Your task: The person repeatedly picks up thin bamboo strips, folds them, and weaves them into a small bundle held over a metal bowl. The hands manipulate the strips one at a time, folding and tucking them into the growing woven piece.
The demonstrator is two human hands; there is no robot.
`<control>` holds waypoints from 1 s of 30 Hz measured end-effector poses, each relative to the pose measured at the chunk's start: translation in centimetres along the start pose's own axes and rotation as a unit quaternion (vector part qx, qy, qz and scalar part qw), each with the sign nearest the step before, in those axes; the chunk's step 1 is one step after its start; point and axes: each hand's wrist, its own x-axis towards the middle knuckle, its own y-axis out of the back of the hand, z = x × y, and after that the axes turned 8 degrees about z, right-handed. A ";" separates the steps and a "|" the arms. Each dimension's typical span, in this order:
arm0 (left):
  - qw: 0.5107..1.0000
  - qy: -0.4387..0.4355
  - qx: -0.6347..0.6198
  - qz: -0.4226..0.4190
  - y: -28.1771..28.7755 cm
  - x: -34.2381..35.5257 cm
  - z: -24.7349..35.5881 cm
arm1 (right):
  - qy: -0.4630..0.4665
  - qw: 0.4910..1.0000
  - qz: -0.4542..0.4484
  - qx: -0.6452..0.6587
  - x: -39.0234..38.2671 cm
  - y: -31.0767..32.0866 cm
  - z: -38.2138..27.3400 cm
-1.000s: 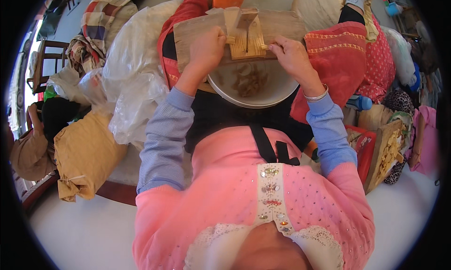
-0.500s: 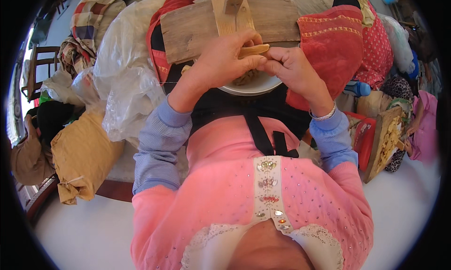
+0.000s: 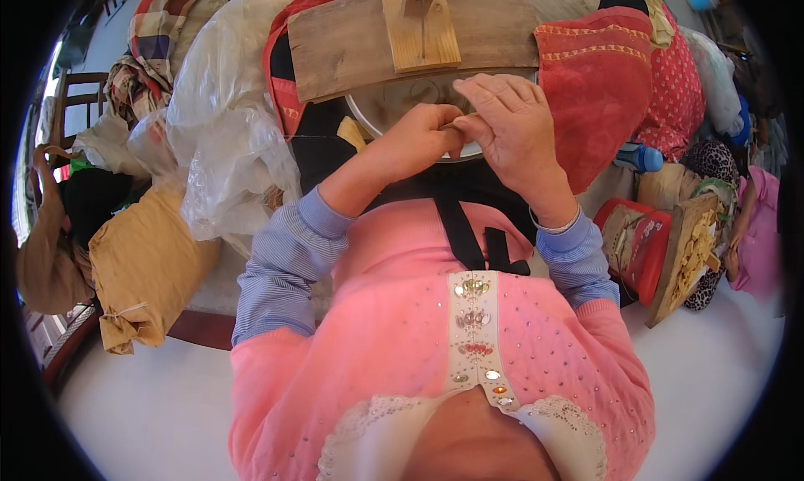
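My left hand [image 3: 414, 142] is closed in a pinch around a small thin piece that I cannot make out, partly hidden by the fingers. My right hand [image 3: 512, 133] meets it, fingers stretched out above and thumb at the left hand's fingertips. Both are over a metal basin [image 3: 363, 111] on my lap. Beyond them, a wooden plank [image 3: 333, 50] bears a lighter block [image 3: 398, 46] with an upright piece and a dark slot. A pale yellowish piece [image 3: 352, 132] lies by the basin's left side.
Red cloths [image 3: 590, 100] flank the plank. Plastic sheeting [image 3: 222, 138] and a tan sack [image 3: 151, 276] are left; a red container [image 3: 641, 242], a board [image 3: 691, 251] with pale pieces and a blue bottle [image 3: 641, 157] right. Co-workers [image 3: 752, 238] [image 3: 46, 263] sit at both sides.
Both hands have left the plank's edge and come together over the basin. The pale strip seen between them half a second ago is now hidden, and the right hand's fingers have straightened out.
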 end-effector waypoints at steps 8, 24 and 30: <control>0.974 -0.108 0.198 0.006 2.6 -1.6 4.3 | -0.160 0.981 -0.075 0.076 -0.1 0.2 1.2; 0.970 -0.183 -0.157 0.023 -2.9 -1.0 5.9 | -0.152 0.959 0.208 0.118 1.8 0.7 -0.5; 0.989 -0.082 -0.125 0.008 -0.1 0.8 2.0 | -0.077 0.982 0.174 -0.010 1.3 -1.5 0.9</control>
